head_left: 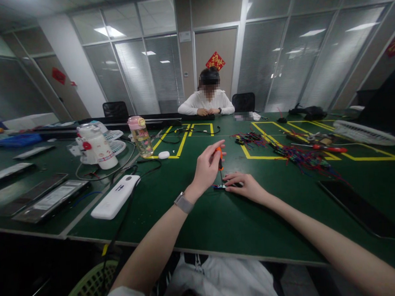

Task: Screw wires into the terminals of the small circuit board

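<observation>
Driver (220, 154) upright over small board (219, 187)

Left hand (207, 164) is wrapped round the driver's orange handle; right hand (248, 186) has fingertips at the board's right end (pinching or only pressing, can't tell). Board lies on the green table (202, 229), right at the driver's tip. Probably light, stiff, fragile: take it by the edges, go easy on its face; may skid if pushed sideways. Driver looks rigid, easy to grip by the handle. Farther out: wires (300, 156) right, white device (116, 196) left.
</observation>
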